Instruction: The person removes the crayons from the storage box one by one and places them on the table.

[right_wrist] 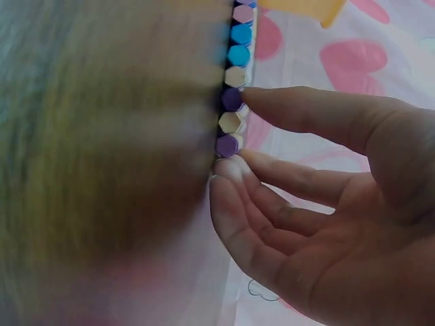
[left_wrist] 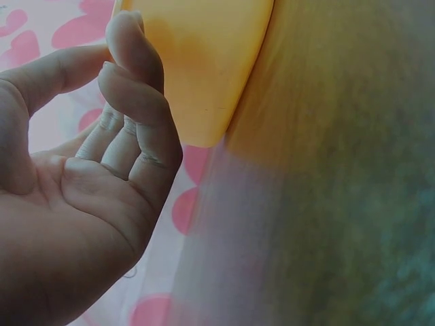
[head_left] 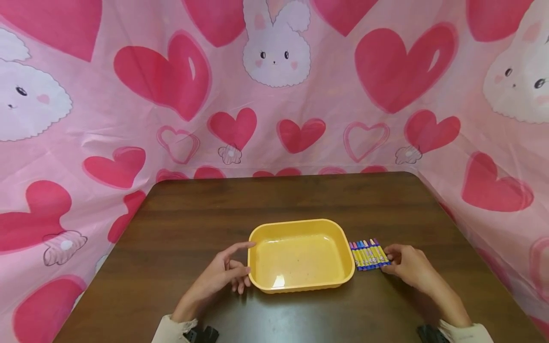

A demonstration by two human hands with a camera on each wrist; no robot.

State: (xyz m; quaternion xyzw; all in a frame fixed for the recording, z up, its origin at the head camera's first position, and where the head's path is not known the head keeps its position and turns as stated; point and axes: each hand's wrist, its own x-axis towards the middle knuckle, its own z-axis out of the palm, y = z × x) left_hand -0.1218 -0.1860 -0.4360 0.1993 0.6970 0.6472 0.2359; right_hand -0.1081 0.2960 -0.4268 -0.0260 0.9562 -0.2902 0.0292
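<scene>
A yellow plastic tray [head_left: 302,288] stands on the brown table. My left hand [head_left: 223,271] is at its left side, the index fingertip on the rim and the thumb tip by the outer wall; the other fingers bend loosely below. To the right of the tray, a row of several crayons [head_left: 368,256] in yellow wrappers with blue bands lies side by side, its left end close to the tray wall. My right hand [head_left: 409,266] touches the right end of that row. In the right wrist view the thumb rests over the hexagonal crayon ends [right_wrist: 232,100], with fingertips against the outermost purple one.
The dark brown wooden table [head_left: 283,197] has rounded far corners. Behind and beside it hangs a pink cloth [head_left: 266,102] printed with hearts and rabbits. Dark wrist straps [head_left: 432,333] and light sleeves show at the lower edge of the head view.
</scene>
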